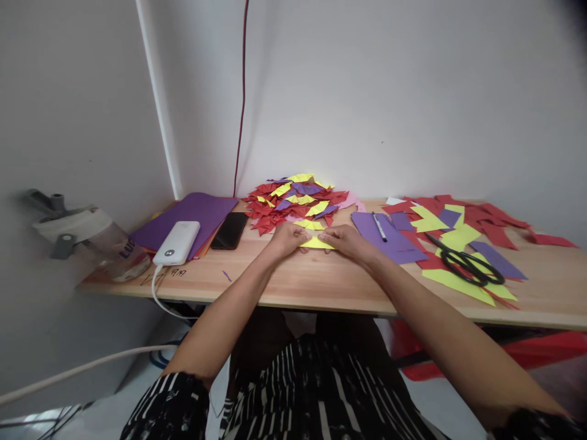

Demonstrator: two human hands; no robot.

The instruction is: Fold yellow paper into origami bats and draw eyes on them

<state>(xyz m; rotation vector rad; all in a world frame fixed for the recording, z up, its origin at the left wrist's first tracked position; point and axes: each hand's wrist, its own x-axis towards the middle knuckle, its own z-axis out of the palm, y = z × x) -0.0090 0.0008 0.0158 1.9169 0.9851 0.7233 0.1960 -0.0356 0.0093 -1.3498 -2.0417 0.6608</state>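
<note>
Between my two hands is a small piece of yellow paper (316,243), held just above the wooden table (284,284). My left hand (290,238) pinches its left end, and my right hand (342,239) pinches the right end, thumbs toward each other. Part of the paper is hidden by the fingers. Right behind the hands lies a heap of folded paper pieces (275,208) in red, yellow, purple and pink. A purple sheet (387,241) with a pen (379,227) on it is near my right hand.
On the right, black-handled scissors (472,266) rest on cut red, yellow and purple scraps (493,220). Leftward are a dark phone (230,231), a white power bank (178,243) with its cable, stacked purple sheets (195,208) and a clear bottle (117,247). A wall stands behind.
</note>
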